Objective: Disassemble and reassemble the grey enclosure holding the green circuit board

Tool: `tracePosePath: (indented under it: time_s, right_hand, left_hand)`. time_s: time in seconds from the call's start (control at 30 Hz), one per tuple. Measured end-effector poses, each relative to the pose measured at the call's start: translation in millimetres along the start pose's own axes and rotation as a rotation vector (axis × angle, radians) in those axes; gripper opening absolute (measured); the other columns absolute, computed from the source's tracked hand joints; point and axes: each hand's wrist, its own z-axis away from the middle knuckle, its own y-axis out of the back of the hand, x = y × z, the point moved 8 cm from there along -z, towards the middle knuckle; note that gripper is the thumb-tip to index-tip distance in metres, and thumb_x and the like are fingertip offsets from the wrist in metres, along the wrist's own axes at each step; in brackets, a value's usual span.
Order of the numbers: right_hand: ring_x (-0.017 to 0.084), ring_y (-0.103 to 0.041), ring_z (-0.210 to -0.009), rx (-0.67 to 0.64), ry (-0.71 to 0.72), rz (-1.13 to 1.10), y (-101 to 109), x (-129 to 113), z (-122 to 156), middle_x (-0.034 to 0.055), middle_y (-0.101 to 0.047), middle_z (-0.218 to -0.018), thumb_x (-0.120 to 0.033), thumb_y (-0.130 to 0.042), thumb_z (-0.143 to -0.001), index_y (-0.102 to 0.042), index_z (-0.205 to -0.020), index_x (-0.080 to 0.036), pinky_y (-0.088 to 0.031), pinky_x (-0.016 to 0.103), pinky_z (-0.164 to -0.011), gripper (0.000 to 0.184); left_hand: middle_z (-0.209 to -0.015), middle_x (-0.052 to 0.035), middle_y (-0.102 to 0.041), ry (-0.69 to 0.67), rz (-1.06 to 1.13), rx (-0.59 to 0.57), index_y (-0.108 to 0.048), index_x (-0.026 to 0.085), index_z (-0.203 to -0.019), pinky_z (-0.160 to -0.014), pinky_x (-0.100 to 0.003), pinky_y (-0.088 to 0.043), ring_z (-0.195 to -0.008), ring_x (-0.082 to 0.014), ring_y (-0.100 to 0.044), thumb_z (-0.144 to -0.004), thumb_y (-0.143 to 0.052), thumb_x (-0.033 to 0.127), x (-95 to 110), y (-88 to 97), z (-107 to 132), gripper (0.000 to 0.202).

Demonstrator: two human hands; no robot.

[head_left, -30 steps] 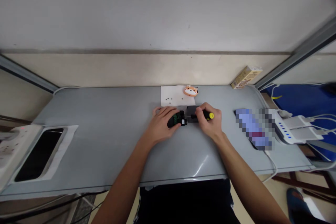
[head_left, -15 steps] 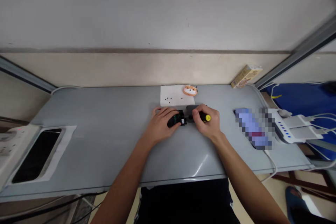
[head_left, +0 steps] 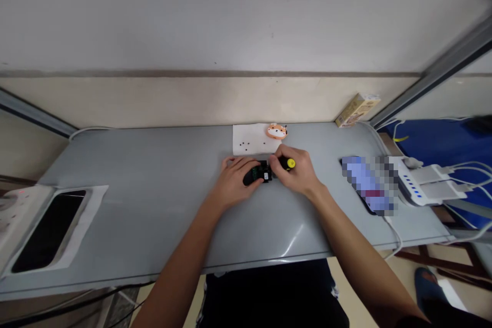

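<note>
My left hand (head_left: 235,183) is closed over a small black device with a bared green circuit board, which looks like an opened computer mouse (head_left: 252,176). A white patch shows near its right end. Wrapped in my right hand (head_left: 294,168) is a screwdriver (head_left: 289,163) with a black handle and yellow end cap. The tool's tip is hidden behind the fingers, right at the mouse's right end, so I cannot tell what it touches. Beyond the hands, a white sheet of paper (head_left: 253,133) carries several tiny dark pieces like screws (head_left: 246,149).
An orange animal-faced case (head_left: 277,131) sits on the paper's right part. To the right are a phone (head_left: 367,184) on a cable, a white charger (head_left: 417,184) and a leaning box (head_left: 357,110). At left lie another phone (head_left: 49,230) and a white power strip (head_left: 23,215).
My right hand has moved left with the screwdriver, up close to the mouse. A dark grey piece seen beside that hand before is now mostly covered. The left hand keeps its hold.
</note>
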Motion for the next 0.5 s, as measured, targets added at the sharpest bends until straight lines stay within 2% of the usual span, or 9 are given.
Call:
tracePosePath:
  time_s: [0.27, 0.37, 0.5]
  right_hand:
    - [0.01, -0.042, -0.055, 0.026, -0.068, -0.102, 9, 12, -20, -0.0039, -0.051, -0.06, -0.04, -0.056, -0.095, -0.051, -0.068, -0.022, -0.037, 0.027, -0.058, 0.033]
    - [0.011, -0.041, -0.054, 0.108, -0.127, -0.159, 13, 23, -19, -0.0039, -0.048, -0.058, -0.04, -0.055, -0.096, -0.049, -0.067, -0.022, -0.036, 0.027, -0.056, 0.035]
    - [0.01, -0.038, -0.052, 0.138, -0.165, -0.193, 12, 31, -11, -0.0047, -0.044, -0.056, -0.038, -0.057, -0.095, -0.05, -0.066, -0.021, -0.034, 0.027, -0.055, 0.035]
  left_hand:
    - [-0.135, -0.0043, -0.068, -0.014, -0.008, -0.014, -0.063, 0.027, -0.122, -0.115, -0.05, -0.03, -0.126, -0.0272, -0.061, -0.094, -0.067, 0.038, 0, 0.4, 0, 0.03]
    - [-0.135, -0.0049, -0.068, -0.021, -0.018, -0.001, -0.063, 0.027, -0.121, -0.114, -0.05, -0.031, -0.125, -0.0271, -0.061, -0.094, -0.067, 0.037, 1, 1.4, 0, 0.029]
    - [-0.136, -0.0061, -0.067, -0.028, -0.031, 0.059, -0.065, 0.027, -0.119, -0.112, -0.049, -0.033, -0.127, -0.027, -0.06, -0.095, -0.066, 0.036, 2, 5.2, 0, 0.025]
